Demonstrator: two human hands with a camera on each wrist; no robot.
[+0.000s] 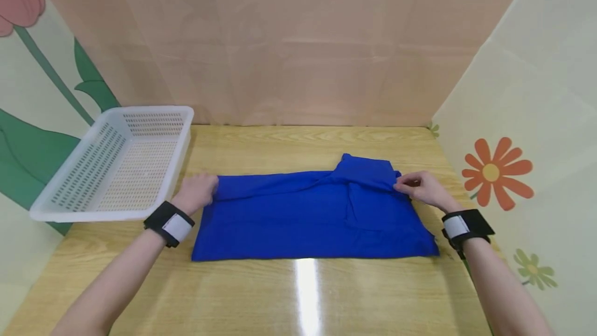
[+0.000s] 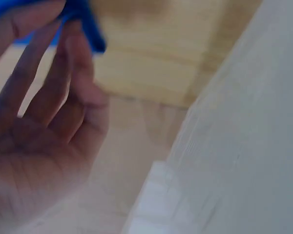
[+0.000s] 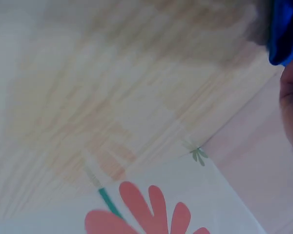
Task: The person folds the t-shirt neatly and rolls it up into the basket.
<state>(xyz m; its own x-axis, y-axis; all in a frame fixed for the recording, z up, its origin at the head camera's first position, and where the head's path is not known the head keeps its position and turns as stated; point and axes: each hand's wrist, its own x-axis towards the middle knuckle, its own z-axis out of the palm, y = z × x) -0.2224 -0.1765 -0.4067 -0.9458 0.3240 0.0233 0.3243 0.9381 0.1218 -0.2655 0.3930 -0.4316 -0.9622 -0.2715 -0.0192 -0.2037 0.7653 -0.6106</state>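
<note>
A blue cloth lies spread in a wide, low rectangle on the wooden table, its long side running left to right. Along its far edge a strip is folded over, and a bunched flap stands up toward the right end. The left hand pinches the far left corner; the left wrist view shows fingertips and thumb together on the blue fabric. At the far right, the right hand pinches the edge beside the flap. Only part of that hand and a bit of cloth appear in the right wrist view.
A white slotted plastic basket stands at the back left, close beside the left hand. Behind the table rises a pinkish backdrop. Flower-printed panels flank both sides, the right one near the right forearm.
</note>
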